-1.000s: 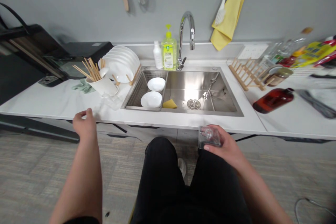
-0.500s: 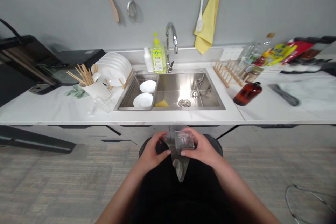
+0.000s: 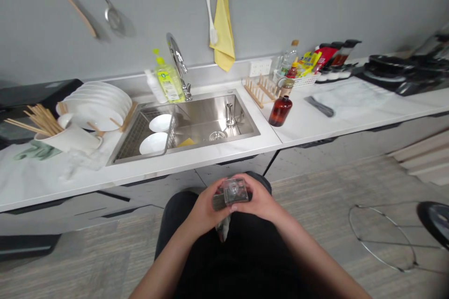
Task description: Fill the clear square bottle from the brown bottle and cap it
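Observation:
A small clear square container (image 3: 235, 190), see-through and tilted toward me, is held low in front of the counter, above my lap. My right hand (image 3: 257, 197) grips its right side, thumb along the near edge and fingers behind. My left hand (image 3: 206, 208) curves around the left side, its fingertips and thumb meeting the container's edges, with a gap by the palm. Whether anything is inside the container I cannot tell. Beyond the hands, the steel sink (image 3: 196, 126) holds two white bowls (image 3: 154, 144) in a wire basket and a yellow sponge (image 3: 185, 142).
A chopstick holder (image 3: 72, 138) and a rack of white plates (image 3: 98, 103) stand left. Behind the sink are a soap bottle (image 3: 170, 85) and the faucet (image 3: 178, 63). An amber bottle (image 3: 280, 111) and a wooden rack (image 3: 260, 89) stand right. A wire-framed stand (image 3: 382, 238) is on the floor.
My view has turned to the right, so the counter appears shifted left and tilted. My left hand has closed in on the container, which my right hand was holding before.

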`<state>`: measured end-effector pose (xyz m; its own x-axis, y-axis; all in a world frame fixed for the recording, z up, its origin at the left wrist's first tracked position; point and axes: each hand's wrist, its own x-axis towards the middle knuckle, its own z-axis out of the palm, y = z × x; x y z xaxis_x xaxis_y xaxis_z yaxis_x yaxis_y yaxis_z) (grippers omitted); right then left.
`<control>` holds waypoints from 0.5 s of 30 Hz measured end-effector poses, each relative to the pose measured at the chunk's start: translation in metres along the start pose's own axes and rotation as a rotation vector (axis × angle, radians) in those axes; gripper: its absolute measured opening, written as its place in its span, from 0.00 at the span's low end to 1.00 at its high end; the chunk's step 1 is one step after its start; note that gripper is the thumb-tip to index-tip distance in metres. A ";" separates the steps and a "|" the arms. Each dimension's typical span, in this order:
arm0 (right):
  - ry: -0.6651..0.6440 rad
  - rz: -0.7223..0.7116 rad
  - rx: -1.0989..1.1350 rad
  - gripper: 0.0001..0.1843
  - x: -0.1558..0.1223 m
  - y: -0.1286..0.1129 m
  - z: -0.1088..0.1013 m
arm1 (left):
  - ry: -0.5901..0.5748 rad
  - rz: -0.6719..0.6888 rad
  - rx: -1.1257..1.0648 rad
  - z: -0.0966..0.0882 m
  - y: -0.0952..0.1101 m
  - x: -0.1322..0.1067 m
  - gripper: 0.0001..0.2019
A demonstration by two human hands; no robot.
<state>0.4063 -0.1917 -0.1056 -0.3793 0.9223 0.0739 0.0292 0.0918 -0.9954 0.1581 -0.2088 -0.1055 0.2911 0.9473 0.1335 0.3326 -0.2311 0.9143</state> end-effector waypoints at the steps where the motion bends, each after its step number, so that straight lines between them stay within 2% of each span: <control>1: 0.006 -0.006 0.001 0.43 0.001 0.001 -0.005 | -0.001 -0.002 0.004 0.004 0.001 0.006 0.39; 5: 0.042 -0.048 -0.016 0.44 0.010 -0.001 -0.027 | -0.004 0.007 0.024 0.014 0.009 0.032 0.41; 8: 0.102 -0.070 -0.043 0.44 0.018 -0.006 -0.050 | -0.067 0.062 0.026 0.014 0.017 0.056 0.43; 10: 0.170 -0.076 -0.047 0.44 0.020 -0.008 -0.071 | -0.107 0.114 0.020 0.013 0.024 0.078 0.42; 13: 0.311 -0.076 -0.050 0.44 0.018 -0.008 -0.109 | -0.101 0.179 0.061 0.017 0.036 0.128 0.32; 15: 0.393 -0.062 -0.061 0.45 0.013 -0.006 -0.133 | -0.058 0.218 0.101 0.029 0.043 0.175 0.28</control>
<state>0.5244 -0.1299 -0.0901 0.0001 0.9866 0.1634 0.0772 0.1629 -0.9836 0.2491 -0.0596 -0.0540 0.4161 0.8591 0.2981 0.3434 -0.4520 0.8233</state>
